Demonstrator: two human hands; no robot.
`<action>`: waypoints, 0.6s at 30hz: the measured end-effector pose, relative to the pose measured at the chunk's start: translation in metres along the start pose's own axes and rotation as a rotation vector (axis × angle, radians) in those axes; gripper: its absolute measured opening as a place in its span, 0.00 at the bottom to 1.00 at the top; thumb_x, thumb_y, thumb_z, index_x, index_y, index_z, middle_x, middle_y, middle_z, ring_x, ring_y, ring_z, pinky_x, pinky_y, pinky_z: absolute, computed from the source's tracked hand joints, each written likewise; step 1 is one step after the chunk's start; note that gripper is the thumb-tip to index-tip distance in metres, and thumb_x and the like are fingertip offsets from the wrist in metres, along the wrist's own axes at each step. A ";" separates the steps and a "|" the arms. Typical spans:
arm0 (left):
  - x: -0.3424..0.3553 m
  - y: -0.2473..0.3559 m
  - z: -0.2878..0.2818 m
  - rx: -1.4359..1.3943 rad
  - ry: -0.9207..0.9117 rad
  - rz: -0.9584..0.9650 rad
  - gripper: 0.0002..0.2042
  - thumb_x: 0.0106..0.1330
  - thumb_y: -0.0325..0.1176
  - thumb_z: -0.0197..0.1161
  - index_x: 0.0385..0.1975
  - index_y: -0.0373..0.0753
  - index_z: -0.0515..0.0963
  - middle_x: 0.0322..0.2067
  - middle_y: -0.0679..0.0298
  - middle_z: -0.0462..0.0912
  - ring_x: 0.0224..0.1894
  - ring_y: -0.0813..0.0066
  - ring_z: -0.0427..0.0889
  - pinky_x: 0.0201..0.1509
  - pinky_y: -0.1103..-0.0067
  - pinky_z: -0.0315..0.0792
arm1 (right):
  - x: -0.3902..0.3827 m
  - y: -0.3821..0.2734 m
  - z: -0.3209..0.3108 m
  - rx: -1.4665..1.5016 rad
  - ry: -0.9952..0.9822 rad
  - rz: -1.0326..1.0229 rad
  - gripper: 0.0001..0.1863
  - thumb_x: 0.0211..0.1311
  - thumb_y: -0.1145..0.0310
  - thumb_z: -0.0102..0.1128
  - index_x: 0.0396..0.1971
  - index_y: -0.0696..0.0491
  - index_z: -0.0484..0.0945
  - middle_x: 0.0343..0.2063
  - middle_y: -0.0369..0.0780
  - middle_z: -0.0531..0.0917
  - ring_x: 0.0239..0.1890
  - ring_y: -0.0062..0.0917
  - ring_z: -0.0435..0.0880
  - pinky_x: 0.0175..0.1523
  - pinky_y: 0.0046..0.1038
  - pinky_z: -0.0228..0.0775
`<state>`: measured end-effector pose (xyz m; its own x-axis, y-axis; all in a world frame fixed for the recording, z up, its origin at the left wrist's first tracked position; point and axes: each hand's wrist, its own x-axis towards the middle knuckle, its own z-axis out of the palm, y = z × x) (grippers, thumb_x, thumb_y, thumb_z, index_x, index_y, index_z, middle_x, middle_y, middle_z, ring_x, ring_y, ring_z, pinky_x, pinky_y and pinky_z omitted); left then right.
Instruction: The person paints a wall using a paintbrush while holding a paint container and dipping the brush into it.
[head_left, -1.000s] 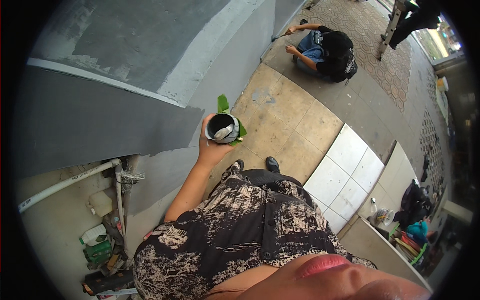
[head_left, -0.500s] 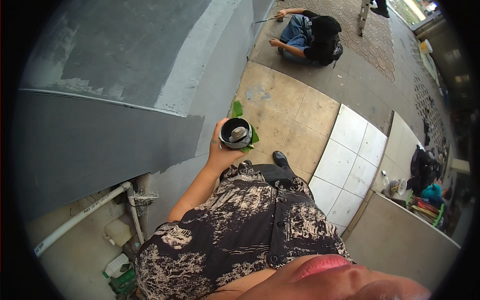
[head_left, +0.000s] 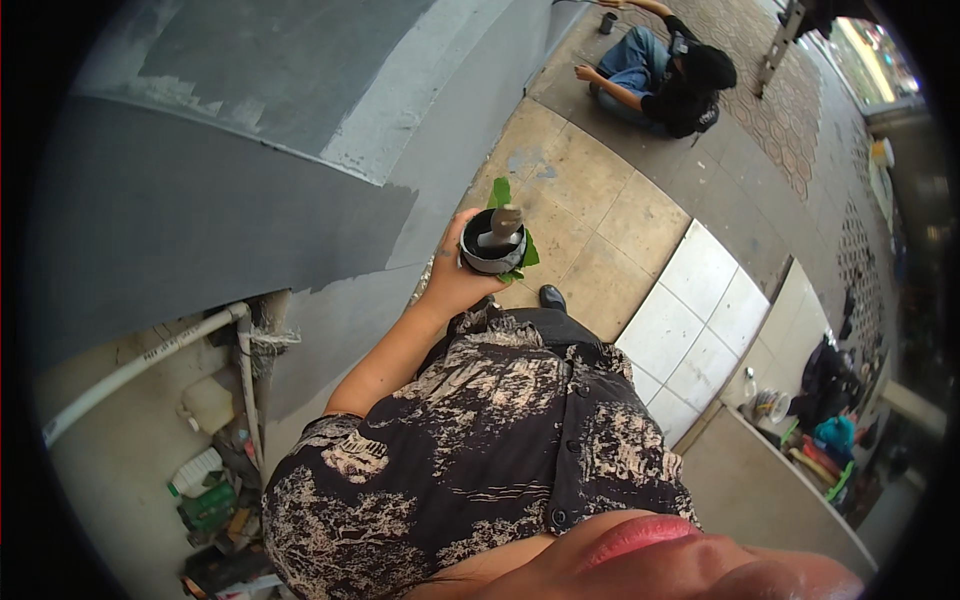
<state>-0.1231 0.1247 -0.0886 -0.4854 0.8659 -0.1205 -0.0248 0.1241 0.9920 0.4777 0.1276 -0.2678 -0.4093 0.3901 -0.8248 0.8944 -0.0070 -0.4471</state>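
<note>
The left hand (head_left: 455, 268) curls round the left and near side of a dark cup (head_left: 490, 263), its grip closed as far as the cup's width allows. The right hand is out of view, so its state cannot be told. The cup is held up in front of the body, with a blunt greyish-brown handle (head_left: 507, 222) rising from it and green leaves (head_left: 531, 250) against its right and far sides. Left of it runs a grey painted wall (head_left: 350, 235); near left is a white pipe (head_left: 150, 362). Beige tiles (head_left: 580, 195) lie beyond, white tiles (head_left: 692, 318) to the right. Far off, a co-worker in black and blue (head_left: 690, 88) sits near a ladder (head_left: 780, 48).
</note>
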 end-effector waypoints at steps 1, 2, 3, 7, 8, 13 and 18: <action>-0.001 -0.005 0.002 0.067 0.021 0.014 0.43 0.42 0.26 0.83 0.62 0.42 0.67 0.55 0.62 0.76 0.59 0.68 0.79 0.64 0.72 0.73 | 0.008 -0.002 -0.017 -0.010 -0.017 0.003 0.39 0.68 0.39 0.55 0.66 0.55 0.76 0.63 0.48 0.80 0.66 0.46 0.75 0.73 0.41 0.61; -0.004 -0.008 0.006 0.061 0.048 0.009 0.43 0.42 0.26 0.83 0.62 0.42 0.67 0.55 0.62 0.76 0.59 0.68 0.79 0.64 0.72 0.73 | 0.015 -0.003 -0.035 -0.022 -0.034 0.006 0.39 0.68 0.39 0.55 0.66 0.55 0.76 0.63 0.49 0.80 0.66 0.46 0.75 0.73 0.41 0.61; -0.008 -0.010 0.009 0.097 0.089 0.041 0.44 0.42 0.27 0.84 0.62 0.42 0.67 0.55 0.62 0.77 0.59 0.67 0.79 0.64 0.72 0.73 | 0.023 -0.005 -0.050 -0.031 -0.051 0.011 0.39 0.68 0.38 0.55 0.66 0.56 0.76 0.63 0.49 0.79 0.66 0.46 0.75 0.73 0.41 0.61; -0.030 -0.006 0.026 0.057 0.235 0.023 0.44 0.41 0.28 0.85 0.63 0.42 0.67 0.55 0.61 0.77 0.58 0.66 0.79 0.63 0.72 0.73 | 0.050 -0.012 -0.119 -0.096 -0.136 0.033 0.39 0.68 0.38 0.55 0.66 0.56 0.75 0.64 0.49 0.79 0.67 0.45 0.75 0.74 0.41 0.60; -0.037 -0.001 0.031 0.048 0.272 0.009 0.44 0.41 0.28 0.85 0.63 0.42 0.67 0.55 0.61 0.77 0.58 0.66 0.79 0.63 0.72 0.73 | 0.056 -0.011 -0.136 -0.118 -0.162 0.042 0.39 0.68 0.38 0.55 0.66 0.56 0.75 0.64 0.49 0.79 0.67 0.45 0.75 0.74 0.41 0.60; -0.069 0.009 0.054 0.148 0.474 0.058 0.44 0.41 0.29 0.85 0.62 0.42 0.68 0.53 0.60 0.80 0.58 0.66 0.80 0.61 0.73 0.74 | 0.100 -0.029 -0.206 -0.249 -0.310 0.061 0.40 0.67 0.37 0.55 0.66 0.56 0.75 0.64 0.49 0.79 0.67 0.45 0.74 0.74 0.41 0.60; -0.109 0.027 0.093 0.230 0.686 0.091 0.45 0.41 0.30 0.87 0.63 0.42 0.67 0.51 0.61 0.81 0.56 0.68 0.81 0.60 0.72 0.74 | 0.143 -0.064 -0.243 -0.357 -0.444 0.098 0.41 0.67 0.37 0.55 0.66 0.56 0.75 0.64 0.49 0.79 0.68 0.45 0.74 0.74 0.41 0.59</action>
<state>0.0100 0.0787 -0.0525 -0.9172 0.3886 0.0883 0.1893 0.2298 0.9546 0.4051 0.4077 -0.2732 -0.2892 -0.0206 -0.9570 0.9056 0.3180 -0.2805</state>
